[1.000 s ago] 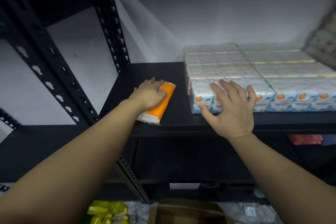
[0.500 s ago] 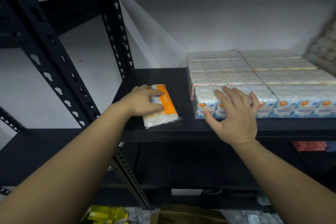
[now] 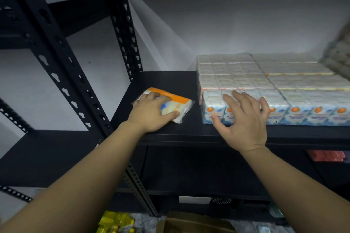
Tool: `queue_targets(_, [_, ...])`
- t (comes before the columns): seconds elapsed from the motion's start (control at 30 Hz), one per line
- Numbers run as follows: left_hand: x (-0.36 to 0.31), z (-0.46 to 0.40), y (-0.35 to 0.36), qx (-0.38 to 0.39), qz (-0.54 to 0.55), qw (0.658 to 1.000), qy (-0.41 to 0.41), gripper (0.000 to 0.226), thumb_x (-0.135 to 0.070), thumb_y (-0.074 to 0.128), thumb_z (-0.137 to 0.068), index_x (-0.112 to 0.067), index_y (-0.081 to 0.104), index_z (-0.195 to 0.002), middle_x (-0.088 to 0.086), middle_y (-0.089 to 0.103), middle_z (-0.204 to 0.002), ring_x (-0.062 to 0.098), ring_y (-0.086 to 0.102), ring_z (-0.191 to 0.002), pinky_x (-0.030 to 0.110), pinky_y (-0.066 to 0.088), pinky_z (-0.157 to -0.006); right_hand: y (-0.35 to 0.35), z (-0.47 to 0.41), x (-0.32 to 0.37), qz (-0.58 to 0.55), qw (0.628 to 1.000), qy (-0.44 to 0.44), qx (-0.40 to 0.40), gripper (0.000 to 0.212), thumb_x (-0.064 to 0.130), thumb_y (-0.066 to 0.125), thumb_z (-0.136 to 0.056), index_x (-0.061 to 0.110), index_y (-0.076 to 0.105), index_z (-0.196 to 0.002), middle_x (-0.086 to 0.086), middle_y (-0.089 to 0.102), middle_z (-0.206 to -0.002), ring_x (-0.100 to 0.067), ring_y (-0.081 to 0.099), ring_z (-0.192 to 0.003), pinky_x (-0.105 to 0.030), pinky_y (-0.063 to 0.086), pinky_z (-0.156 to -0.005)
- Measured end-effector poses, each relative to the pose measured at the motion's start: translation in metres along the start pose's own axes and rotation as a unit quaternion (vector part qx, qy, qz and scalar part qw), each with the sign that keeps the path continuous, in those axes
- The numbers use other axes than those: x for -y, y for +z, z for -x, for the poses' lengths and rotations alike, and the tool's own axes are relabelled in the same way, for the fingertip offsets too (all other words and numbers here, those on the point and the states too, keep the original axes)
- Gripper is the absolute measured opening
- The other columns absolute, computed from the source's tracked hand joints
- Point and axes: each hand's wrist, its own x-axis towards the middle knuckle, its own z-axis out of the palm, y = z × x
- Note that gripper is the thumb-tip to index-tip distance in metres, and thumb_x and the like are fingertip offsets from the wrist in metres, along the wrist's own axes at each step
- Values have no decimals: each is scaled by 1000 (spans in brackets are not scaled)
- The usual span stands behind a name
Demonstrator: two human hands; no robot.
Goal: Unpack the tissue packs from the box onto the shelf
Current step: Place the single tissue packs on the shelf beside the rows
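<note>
A white tissue pack with an orange band [image 3: 175,103] lies on the black shelf [image 3: 170,79] near its front left corner. My left hand [image 3: 151,112] grips this pack, fingers over its top and thumb along its near side. To the right, several rows of blue-and-white tissue packs [image 3: 265,81] cover the shelf. My right hand [image 3: 244,121] rests with spread, straight fingers on the front left packs of that block. The cardboard box [image 3: 195,223] shows at the bottom edge, below the shelf.
Black perforated uprights [image 3: 56,73] stand at the left. A lower shelf holds a red pack [image 3: 325,156] at the right. Yellow packaging [image 3: 115,222] lies on the floor beside the box. More stacked packs [image 3: 339,53] lean at the far right.
My left hand has turned the orange-banded pack so that its long side runs across the shelf. My right hand has stayed on the front packs; the view shifted slightly.
</note>
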Motion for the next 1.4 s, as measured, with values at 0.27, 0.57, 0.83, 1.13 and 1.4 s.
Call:
queue_targets(0.27, [-16,0,6,-148,-5,989,-13,57,-62,66,-83,-26,61,-127,3,48,-133,25,44,-126,44,47,-101,0,0,0,-1,1000,4,1,61,58,73,-85,24,62,-136,-3,58,-144,-27,48,-139,-56,17,-121])
queue_targets(0.57, [-19,-14,13,-104,6,994,-21,57,-62,55,-96,-25,63,-139,2,53,-139,23,44,-132,42,46,-99,0,0,1,-2,1000,7,-1,62,57,74,-85,25,63,-136,-3,57,-145,-26,48,-139,-56,17,-122])
queue_targets(0.83, [-10,-55,17,-97,30,995,-23,48,-45,60,-98,-21,60,-140,7,53,-140,28,44,-132,43,48,-100,0,0,1,2,1000,5,2,62,58,72,-86,25,62,-137,-3,57,-145,-26,48,-139,-56,18,-122])
queue_targets(1.13, [4,-105,12,-91,25,995,-27,46,-41,62,-98,-19,64,-138,13,54,-138,32,49,-129,45,44,-109,-1,0,1,7,1000,3,6,62,58,70,-87,24,61,-138,-4,56,-147,-27,47,-140,-56,18,-122])
queue_targets(1.4, [9,-123,14,-105,34,994,-20,43,-40,65,-97,-18,69,-133,13,59,-131,32,56,-120,44,47,-104,0,-1,1,9,1000,0,0,62,58,68,-86,22,62,-137,-4,57,-145,-27,48,-139,-57,20,-120])
